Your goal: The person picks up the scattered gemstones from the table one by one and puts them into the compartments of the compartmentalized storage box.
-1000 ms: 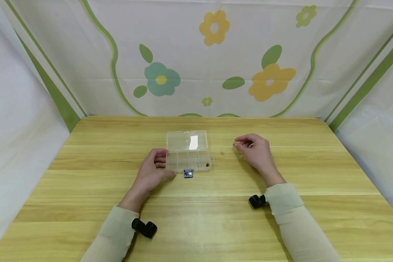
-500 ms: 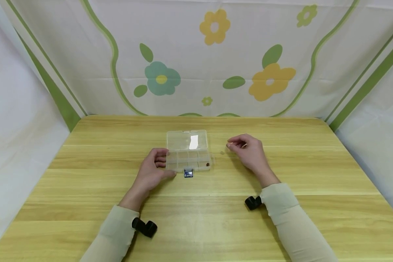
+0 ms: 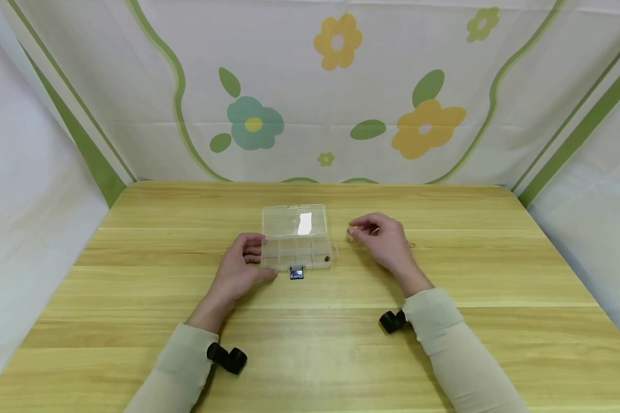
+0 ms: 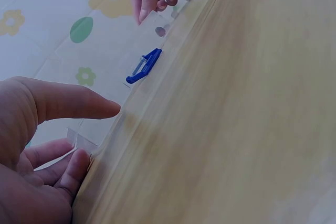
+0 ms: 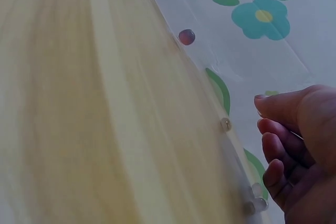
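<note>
A clear compartment box stands with its lid raised at the back and its blue latch at the front. A dark reddish bead lies in its front right compartment. My left hand grips the box's left side, thumb at the front corner and fingers along the side. Right of the box, my right hand hovers with thumb and index finger close together; whether a small piece is between them cannot be made out. Just below those fingertips lies a small clear bead.
Another small clear piece lies to the right of my right wrist on the wooden table. In the right wrist view several clear beads lie near the hand. A flowered cloth hangs behind the table.
My right hand has moved left toward the box, uncovering a small piece to its right. My left hand and the box have stayed in place.
</note>
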Motion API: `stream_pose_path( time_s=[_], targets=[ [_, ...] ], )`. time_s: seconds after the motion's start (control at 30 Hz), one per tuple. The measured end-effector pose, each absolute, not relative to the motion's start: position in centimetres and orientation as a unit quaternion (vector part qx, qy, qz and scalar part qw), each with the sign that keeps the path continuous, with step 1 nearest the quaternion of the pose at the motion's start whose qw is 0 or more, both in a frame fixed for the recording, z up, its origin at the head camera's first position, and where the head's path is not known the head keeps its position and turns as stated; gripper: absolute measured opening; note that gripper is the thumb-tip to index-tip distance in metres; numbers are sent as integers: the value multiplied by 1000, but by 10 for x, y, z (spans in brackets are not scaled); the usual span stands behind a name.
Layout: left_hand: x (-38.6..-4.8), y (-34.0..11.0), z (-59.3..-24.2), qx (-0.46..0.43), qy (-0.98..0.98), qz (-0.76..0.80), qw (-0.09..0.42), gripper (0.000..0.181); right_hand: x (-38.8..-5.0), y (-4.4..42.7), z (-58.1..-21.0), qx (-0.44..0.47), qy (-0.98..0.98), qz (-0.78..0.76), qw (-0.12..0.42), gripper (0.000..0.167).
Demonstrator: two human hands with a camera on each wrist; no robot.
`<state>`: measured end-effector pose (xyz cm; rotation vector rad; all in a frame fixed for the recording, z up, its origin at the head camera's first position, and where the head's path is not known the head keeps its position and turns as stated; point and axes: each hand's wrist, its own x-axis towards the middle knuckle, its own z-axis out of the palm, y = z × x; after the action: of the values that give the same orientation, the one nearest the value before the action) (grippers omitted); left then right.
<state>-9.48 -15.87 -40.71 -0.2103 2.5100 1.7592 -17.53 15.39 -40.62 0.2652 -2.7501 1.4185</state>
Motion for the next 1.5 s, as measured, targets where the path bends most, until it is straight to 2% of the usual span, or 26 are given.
stream_pose_path(
  time_s=[0.47, 1.5],
  targets=[
    [-94, -159, -406, -62, 816, 573, 33, 76, -173, 139, -411, 100, -877, 470, -1, 14],
    [-99, -151, -407, -57, 815, 576, 33, 76, -169, 131, -416, 127, -862, 491, 13, 12]
  ],
)
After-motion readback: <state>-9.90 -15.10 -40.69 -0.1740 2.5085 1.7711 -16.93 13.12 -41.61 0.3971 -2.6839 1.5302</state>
